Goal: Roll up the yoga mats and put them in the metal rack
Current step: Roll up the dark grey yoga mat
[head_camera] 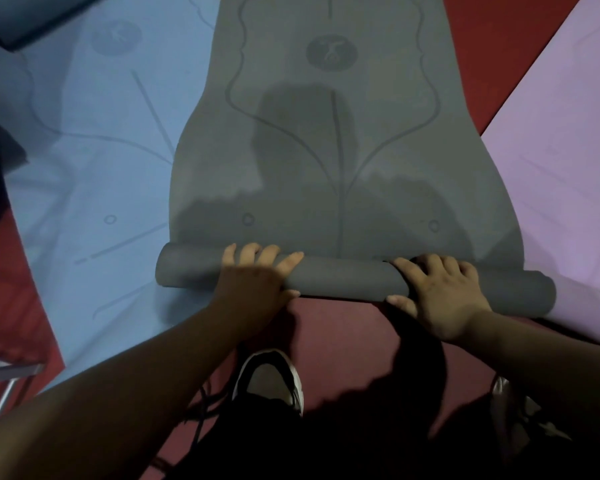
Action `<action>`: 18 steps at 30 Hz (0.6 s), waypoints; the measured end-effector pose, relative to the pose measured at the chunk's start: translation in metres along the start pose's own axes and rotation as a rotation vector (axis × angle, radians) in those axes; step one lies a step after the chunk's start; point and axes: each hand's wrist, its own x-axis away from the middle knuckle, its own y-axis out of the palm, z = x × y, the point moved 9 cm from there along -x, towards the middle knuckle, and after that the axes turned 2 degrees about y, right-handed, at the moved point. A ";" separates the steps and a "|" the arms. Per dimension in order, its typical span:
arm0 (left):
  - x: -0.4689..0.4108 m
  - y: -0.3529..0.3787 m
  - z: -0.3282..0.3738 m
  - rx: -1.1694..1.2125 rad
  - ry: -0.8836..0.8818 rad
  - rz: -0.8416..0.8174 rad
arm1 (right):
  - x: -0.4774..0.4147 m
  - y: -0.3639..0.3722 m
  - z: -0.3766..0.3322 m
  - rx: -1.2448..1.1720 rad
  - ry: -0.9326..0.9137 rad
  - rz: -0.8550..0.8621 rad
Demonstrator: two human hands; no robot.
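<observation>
Both the left hand (253, 277) and right hand (440, 289) curl over the grey mat's roll (343, 277), lying left-to-right across mid-frame, its flat length (340, 133) stretching away toward the top.

Three yoga mats show: one grey mat (333, 140) under the fingers, one blue mat (94, 161) left of them, one lilac mat (561, 150) to their right. Two hands: left hand (253, 282), right hand (440, 296). Two shoes (271, 375) sit nearer than the fingers.
</observation>
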 end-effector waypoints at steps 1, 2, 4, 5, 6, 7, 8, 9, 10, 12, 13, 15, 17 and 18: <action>-0.004 0.001 -0.002 -0.006 0.004 -0.026 | 0.003 -0.006 -0.001 -0.010 -0.011 0.055; -0.007 0.002 -0.004 -0.012 0.015 -0.038 | 0.008 -0.011 -0.003 -0.016 -0.021 0.114; -0.010 0.003 -0.008 -0.010 0.036 -0.038 | 0.015 -0.017 -0.006 -0.012 -0.028 0.196; -0.011 0.003 -0.010 -0.007 0.043 -0.039 | 0.017 -0.018 -0.007 -0.007 -0.033 0.212; -0.013 0.003 -0.011 -0.008 0.047 -0.042 | 0.016 -0.018 -0.008 -0.006 -0.036 0.211; -0.014 0.003 -0.011 -0.009 0.049 -0.043 | 0.013 -0.017 -0.007 -0.007 -0.037 0.199; -0.016 0.002 -0.011 -0.008 0.049 -0.041 | 0.010 -0.016 -0.006 -0.008 -0.034 0.175; -0.017 0.001 -0.010 -0.006 0.047 -0.039 | 0.005 -0.014 -0.005 -0.006 -0.030 0.142; -0.018 0.000 -0.010 -0.007 0.048 -0.035 | 0.001 -0.013 -0.003 -0.001 -0.026 0.105; -0.016 -0.002 -0.007 -0.026 0.064 -0.012 | -0.006 -0.009 0.000 0.018 -0.028 0.046; -0.014 -0.003 -0.005 -0.032 0.070 0.001 | -0.008 -0.007 0.001 0.024 -0.029 0.028; -0.009 -0.003 -0.001 -0.027 0.066 0.016 | -0.011 -0.005 0.004 0.024 -0.030 0.004; -0.006 -0.002 0.002 -0.028 0.055 0.014 | -0.013 -0.002 0.004 0.023 -0.033 -0.025; -0.006 -0.003 0.002 -0.025 0.051 0.020 | -0.014 -0.001 0.004 0.023 -0.037 -0.031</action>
